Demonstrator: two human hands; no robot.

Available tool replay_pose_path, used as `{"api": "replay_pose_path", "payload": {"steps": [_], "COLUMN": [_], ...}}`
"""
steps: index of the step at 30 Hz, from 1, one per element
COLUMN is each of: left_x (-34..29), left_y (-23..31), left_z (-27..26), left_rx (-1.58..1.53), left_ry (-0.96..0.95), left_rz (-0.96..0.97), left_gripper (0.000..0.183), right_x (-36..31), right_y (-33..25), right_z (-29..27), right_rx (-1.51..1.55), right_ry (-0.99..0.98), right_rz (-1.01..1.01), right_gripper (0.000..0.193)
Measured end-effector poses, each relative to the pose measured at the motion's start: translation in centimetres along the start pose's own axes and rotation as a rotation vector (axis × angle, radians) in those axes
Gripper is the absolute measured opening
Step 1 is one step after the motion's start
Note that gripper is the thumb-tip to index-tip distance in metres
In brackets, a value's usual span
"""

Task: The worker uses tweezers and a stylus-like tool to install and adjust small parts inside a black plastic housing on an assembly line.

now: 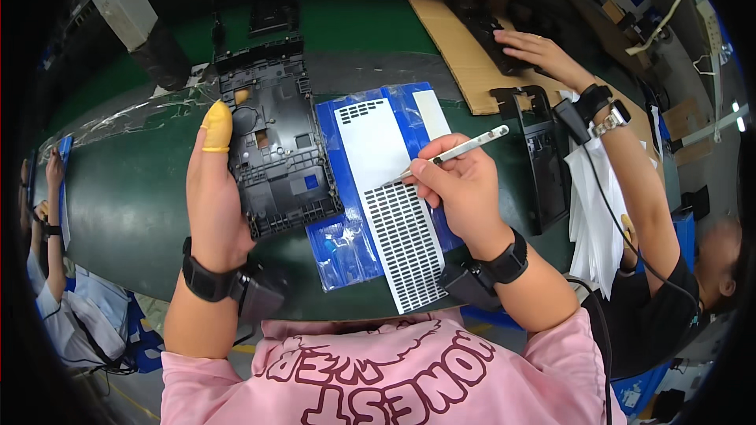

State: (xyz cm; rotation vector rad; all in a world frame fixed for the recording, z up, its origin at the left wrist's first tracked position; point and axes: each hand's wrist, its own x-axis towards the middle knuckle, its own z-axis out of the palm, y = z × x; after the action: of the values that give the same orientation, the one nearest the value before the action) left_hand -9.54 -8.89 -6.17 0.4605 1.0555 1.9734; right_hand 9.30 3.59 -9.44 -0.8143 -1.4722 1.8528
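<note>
While the left hand [214, 205] is gripping the black housing [283, 177], the right hand [466, 193] is pinching pale tweezers [476, 142] over the white sheet of black pads [370, 142], which is lying between them on the desk [142, 205], nearer the right, its long axis running near to far (leaning leftward).

The sheet [374, 145] lies right of the housing [276, 177].
</note>
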Motion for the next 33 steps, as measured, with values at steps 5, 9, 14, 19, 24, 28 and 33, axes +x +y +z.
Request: {"api": "replay_pose_path", "payload": {"steps": [5, 9, 14, 19, 24, 28, 33], "left_x": [-0.3, -0.4, -0.1, -0.2, -0.5, -1.5, -1.8], "left_y": [-0.3, -0.5, -0.5, -0.7, -1.8, -1.8, -1.7], "left_z": [0.0, 0.8, 0.3, 1.0, 1.2, 2.0, 2.1], "left_rx": [-0.096, -0.072, -0.106, -0.149, -0.194, -0.106, -0.083], "left_ry": [0.015, 0.071, 0.051, 0.059, -0.005, -0.051, -0.066], "left_rz": [-0.097, -0.054, -0.086, -0.167, -0.206, -0.27, -0.267], "left_gripper": [0.034, 0.035, 0.038, 0.035, 0.032, 0.042, 0.043], "right_x": [-0.1, -0.1, -0.1, -0.1, -0.8, -2.4, -2.3], "right_y": [0.1, -0.1, -0.2, 0.0, -1.9, -4.2, -2.8], "right_z": [0.1, 0.1, 0.0, 0.2, 0.2, 2.4, 4.4], "right_rx": [-0.043, -0.07, -0.061, -0.064, 0.076, 0.142, 0.149], "right_ry": [0.017, 0.02, 0.029, 0.035, 0.069, -0.05, -0.108], "right_rz": [0.049, 0.026, 0.025, 0.02, 0.037, -0.053, -0.106], "right_gripper": [0.014, 0.012, 0.011, 0.012, 0.013, 0.019, 0.019]}}
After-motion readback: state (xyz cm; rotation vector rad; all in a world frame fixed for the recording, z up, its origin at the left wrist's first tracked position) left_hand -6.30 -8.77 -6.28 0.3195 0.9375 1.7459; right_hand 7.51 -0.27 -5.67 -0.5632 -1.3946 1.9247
